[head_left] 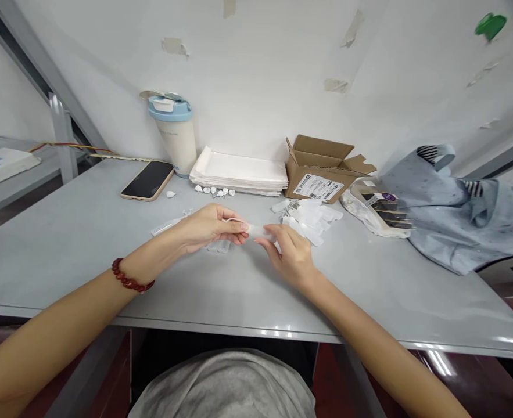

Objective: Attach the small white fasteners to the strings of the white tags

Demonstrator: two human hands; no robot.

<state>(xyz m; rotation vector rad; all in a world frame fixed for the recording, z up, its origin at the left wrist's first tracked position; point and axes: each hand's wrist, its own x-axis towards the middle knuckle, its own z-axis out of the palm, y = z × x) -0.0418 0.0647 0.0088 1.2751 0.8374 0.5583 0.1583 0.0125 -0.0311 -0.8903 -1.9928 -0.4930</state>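
A small translucent white piece (256,231) with a thin white cord is held between my two hands above the grey table. My left hand (219,228), below a red bead bracelet, pinches its left end and the cord. The fingers of my right hand (289,249) are closed on its right end. Several similar translucent pieces (311,219) lie in a loose pile just beyond my right hand. Other clear pieces (219,245) lie under and behind my left hand, partly hidden by it. Several small white caps (213,190) sit in a row farther back.
Along the back of the table (247,302) stand a phone (148,180), a blue-lidded cup (175,139), a stack of white envelopes (243,171) and an open cardboard box (321,168). At the right are a plastic packet (378,209) and blue cloth (452,215).
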